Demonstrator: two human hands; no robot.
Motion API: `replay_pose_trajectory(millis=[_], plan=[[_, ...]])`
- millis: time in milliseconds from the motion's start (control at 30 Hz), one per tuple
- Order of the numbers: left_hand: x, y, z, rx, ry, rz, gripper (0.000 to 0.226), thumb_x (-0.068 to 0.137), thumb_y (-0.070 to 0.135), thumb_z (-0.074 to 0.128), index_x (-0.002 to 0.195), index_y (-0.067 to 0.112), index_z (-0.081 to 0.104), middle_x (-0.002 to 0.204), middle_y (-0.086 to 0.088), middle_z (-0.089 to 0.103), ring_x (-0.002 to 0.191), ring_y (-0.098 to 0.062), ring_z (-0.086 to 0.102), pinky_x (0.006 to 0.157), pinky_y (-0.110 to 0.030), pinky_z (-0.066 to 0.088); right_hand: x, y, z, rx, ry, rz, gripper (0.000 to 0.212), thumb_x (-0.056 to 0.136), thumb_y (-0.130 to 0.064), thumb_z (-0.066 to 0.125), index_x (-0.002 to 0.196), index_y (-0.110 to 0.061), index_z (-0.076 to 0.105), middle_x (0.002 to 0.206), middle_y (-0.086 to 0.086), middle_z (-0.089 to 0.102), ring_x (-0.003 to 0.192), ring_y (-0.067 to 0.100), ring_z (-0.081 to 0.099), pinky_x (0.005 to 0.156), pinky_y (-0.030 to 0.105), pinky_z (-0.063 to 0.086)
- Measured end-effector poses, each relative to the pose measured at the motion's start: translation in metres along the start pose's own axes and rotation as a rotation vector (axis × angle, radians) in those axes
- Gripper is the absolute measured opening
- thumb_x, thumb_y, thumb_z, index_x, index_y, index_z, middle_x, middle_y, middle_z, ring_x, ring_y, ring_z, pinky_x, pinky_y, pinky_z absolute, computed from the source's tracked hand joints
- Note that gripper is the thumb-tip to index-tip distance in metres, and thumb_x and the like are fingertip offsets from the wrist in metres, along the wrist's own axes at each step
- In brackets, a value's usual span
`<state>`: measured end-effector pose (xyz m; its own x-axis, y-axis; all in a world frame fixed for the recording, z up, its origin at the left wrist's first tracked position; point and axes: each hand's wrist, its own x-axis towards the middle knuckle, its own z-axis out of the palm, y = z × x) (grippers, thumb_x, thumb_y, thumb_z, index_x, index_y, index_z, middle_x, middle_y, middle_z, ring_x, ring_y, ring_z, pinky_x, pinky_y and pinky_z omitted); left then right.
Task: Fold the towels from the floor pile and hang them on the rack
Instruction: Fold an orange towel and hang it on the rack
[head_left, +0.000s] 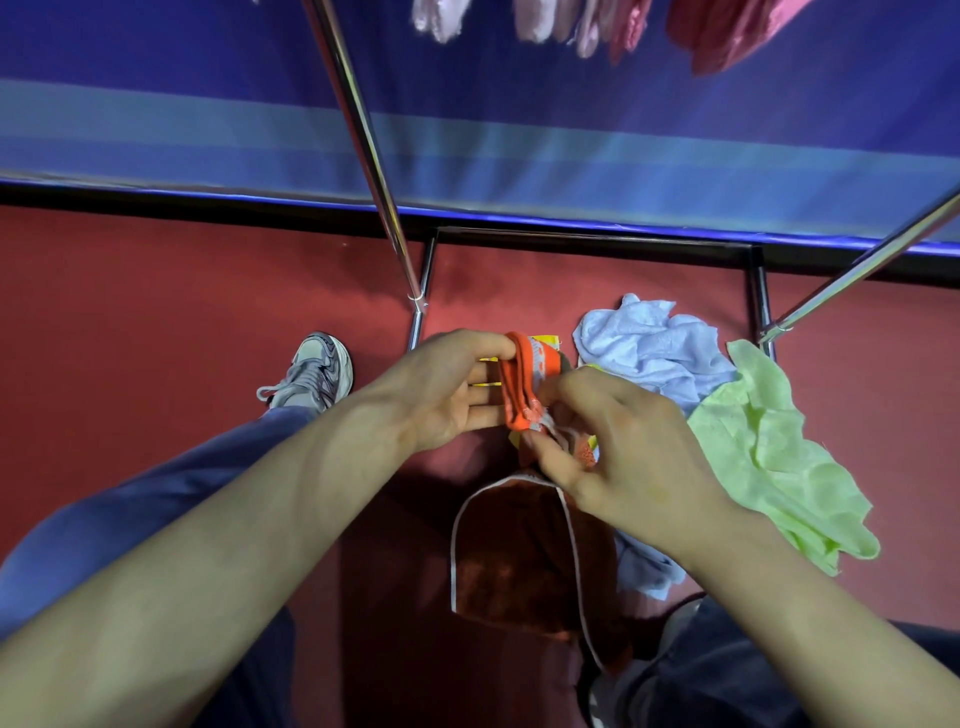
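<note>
Two hands, both yours, are on one orange towel (519, 561). It is bunched at the top between them, and its white-edged lower part hangs under your right wrist above the red floor (156, 312). Your left hand (447, 389) pinches the top fold, thumb over it and fingers laid fairly straight behind the cloth. Your right hand (618, 436), touching the same bunch, nips the white-trimmed edge with curled fingers.

Just right of that hand lies the floor pile: one pale blue towel (649, 348) and one light green towel (769, 457) overlapping its right side. One scrap of yellow cloth (545, 340) shows behind your fingers, mostly hidden. Another pale blue bit lies under your right forearm; you cannot tell whether it is the same towel.

Two shiny bars of the rack (363, 145) slant overhead. Several pink towels (571, 21) hang at the top edge, cut off, so their count is unclear. One grey shoe (311, 371) sits left of your left hand.
</note>
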<state>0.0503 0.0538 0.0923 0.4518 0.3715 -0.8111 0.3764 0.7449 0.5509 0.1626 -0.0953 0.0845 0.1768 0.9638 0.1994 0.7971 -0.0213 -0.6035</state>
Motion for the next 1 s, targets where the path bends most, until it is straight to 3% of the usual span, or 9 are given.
replay_pose_trajectory(millis=[167, 333, 500, 600, 800, 1000], plan=[[-0.0007, 0.0010, -0.0002, 0.035, -0.006, -0.017, 0.024, 0.095, 0.015, 0.054, 0.111, 0.003, 0.068, 0.092, -0.011, 0.073, 0.070, -0.020, 0.072, 0.059, -0.030, 0.059, 0.0011, 0.0011, -0.0016, 0.006, 0.007, -0.017, 0.016, 0.091, -0.031, 0.061, 0.098, -0.016, 0.063, 0.079, -0.006, 0.056, 0.071, 0.017, 0.057, 0.061, 0.038, 0.050], [0.0017, 0.0015, -0.0010, 0.045, 0.010, -0.022, 0.025, 0.095, 0.017, 0.053, 0.113, 0.006, 0.066, 0.089, -0.009, 0.072, 0.071, -0.019, 0.070, 0.078, -0.039, 0.059, 0.0007, 0.0016, -0.0024, -0.024, 0.012, -0.053, 0.015, 0.092, -0.028, 0.057, 0.090, -0.014, 0.063, 0.078, -0.004, 0.057, 0.069, 0.019, 0.058, 0.057, 0.039, 0.050], [0.0009, 0.0005, -0.0008, 0.050, 0.004, -0.028, 0.032, 0.094, 0.017, 0.055, 0.120, 0.002, 0.066, 0.105, -0.017, 0.074, 0.084, -0.023, 0.071, 0.066, -0.033, 0.061, 0.0014, 0.0001, -0.0002, 0.056, 0.006, -0.007, 0.014, 0.089, -0.029, 0.060, 0.086, -0.015, 0.060, 0.080, -0.005, 0.055, 0.070, 0.014, 0.054, 0.062, 0.037, 0.049], [-0.0009, 0.0006, -0.0001, 0.037, -0.010, -0.018, 0.025, 0.095, 0.016, 0.055, 0.111, 0.004, 0.069, 0.095, -0.012, 0.075, 0.079, -0.020, 0.071, 0.061, -0.029, 0.059, 0.0013, -0.0016, 0.0010, 0.130, 0.008, 0.051, 0.018, 0.084, -0.031, 0.068, 0.089, -0.016, 0.058, 0.080, -0.009, 0.056, 0.068, 0.007, 0.051, 0.065, 0.033, 0.049], [-0.0018, -0.0012, 0.0010, 0.048, -0.024, -0.001, 0.020, 0.095, 0.014, 0.056, 0.106, 0.007, 0.071, 0.096, -0.012, 0.073, 0.075, -0.021, 0.073, 0.059, -0.029, 0.058, 0.0009, -0.0006, 0.0009, 0.184, -0.028, 0.102, 0.036, 0.083, -0.037, 0.070, 0.113, -0.023, 0.057, 0.085, -0.011, 0.063, 0.073, 0.010, 0.060, 0.070, 0.033, 0.052], [-0.0023, -0.0008, 0.0007, 0.039, -0.032, 0.036, 0.023, 0.094, 0.010, 0.057, 0.113, 0.014, 0.069, 0.095, -0.011, 0.073, 0.076, -0.022, 0.073, 0.062, -0.031, 0.059, 0.0005, 0.0014, 0.0038, 0.151, -0.021, 0.062, 0.019, 0.087, -0.027, 0.069, 0.104, -0.020, 0.063, 0.085, -0.010, 0.061, 0.075, 0.009, 0.059, 0.069, 0.033, 0.051]])
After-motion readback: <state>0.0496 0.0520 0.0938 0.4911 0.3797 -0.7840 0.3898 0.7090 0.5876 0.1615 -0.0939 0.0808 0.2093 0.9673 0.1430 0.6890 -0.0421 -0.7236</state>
